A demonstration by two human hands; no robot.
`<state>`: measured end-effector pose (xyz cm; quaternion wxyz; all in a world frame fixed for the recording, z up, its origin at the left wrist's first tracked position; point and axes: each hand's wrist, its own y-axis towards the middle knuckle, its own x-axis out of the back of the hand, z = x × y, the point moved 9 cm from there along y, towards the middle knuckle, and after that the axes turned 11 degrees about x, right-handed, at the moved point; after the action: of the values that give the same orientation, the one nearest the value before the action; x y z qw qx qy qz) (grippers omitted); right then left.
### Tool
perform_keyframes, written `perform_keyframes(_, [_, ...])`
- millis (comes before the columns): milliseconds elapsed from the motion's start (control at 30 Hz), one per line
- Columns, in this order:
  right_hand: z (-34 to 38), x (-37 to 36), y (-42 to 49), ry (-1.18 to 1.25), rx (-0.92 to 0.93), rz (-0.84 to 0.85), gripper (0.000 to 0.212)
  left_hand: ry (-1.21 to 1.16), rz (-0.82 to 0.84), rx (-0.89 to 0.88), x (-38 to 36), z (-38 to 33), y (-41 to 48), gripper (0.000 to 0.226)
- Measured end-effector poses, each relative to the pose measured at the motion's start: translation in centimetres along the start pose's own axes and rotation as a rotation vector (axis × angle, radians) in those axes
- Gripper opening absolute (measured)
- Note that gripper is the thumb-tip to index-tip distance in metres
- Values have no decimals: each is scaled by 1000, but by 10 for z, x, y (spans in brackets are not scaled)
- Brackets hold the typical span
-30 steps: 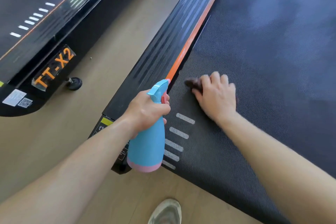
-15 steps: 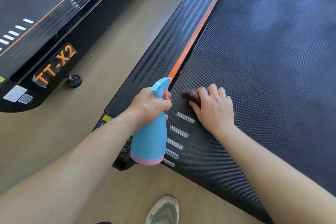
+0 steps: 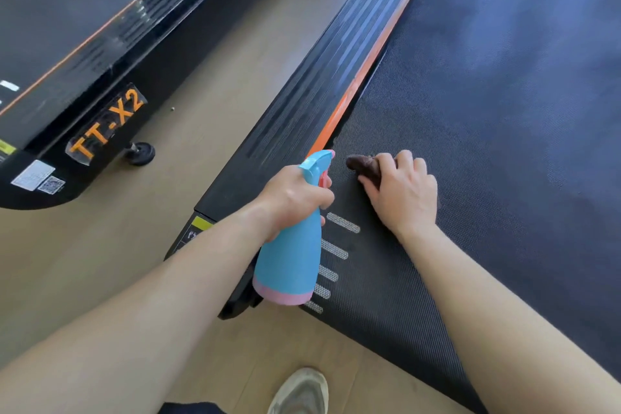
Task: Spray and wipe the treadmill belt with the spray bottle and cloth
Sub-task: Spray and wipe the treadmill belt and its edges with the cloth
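The black textured treadmill belt (image 3: 487, 118) fills the right side of the view. My left hand (image 3: 292, 198) grips the neck of a blue spray bottle (image 3: 289, 262) with a pink base, held upright over the belt's left rear corner, nozzle pointing right. Just right of the nozzle, my right hand (image 3: 401, 190) lies knuckles up on the belt, its fingers curled over a dark brown cloth (image 3: 363, 166). Only the cloth's left end shows past the fingers.
A black side rail (image 3: 322, 77) with an orange strip (image 3: 369, 57) borders the belt on the left. A second treadmill (image 3: 84, 54) marked TT-X2 stands further left, across a strip of wooden floor (image 3: 201, 84). My shoe (image 3: 299, 391) is at the bottom edge.
My right hand has drawn the cloth slightly nearer along the belt's left edge. The left hand and the spray bottle have stayed almost where they were.
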<state>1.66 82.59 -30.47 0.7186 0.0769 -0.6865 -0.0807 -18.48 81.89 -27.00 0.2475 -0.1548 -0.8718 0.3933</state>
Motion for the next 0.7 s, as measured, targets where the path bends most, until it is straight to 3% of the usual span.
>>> perform_keyframes(100, [1,4,-37,-15,39,-48,46,22,8,33,-7,-4,1,20])
perform_keyframes(167, [-3,5,-45,-12,32,-53,48,25,-3,45,-12,-6,2,15])
perform_keyframes(267, [-2,3,-44,-20,25,-47,48,32,-2,61,-14,-8,5,32])
perform_keyframes(500, [-11,6,-25,36,-22,-56,49,15,-95,87,-2,-10,9,22])
perform_keyframes(600, [-22,-1,21,54,-67,-46,50,-34,-65,53,-2,-8,11,47])
perform_keyframes(700, [-26,-18,90,63,-35,28,53,-52,-65,31,-2,-10,11,48])
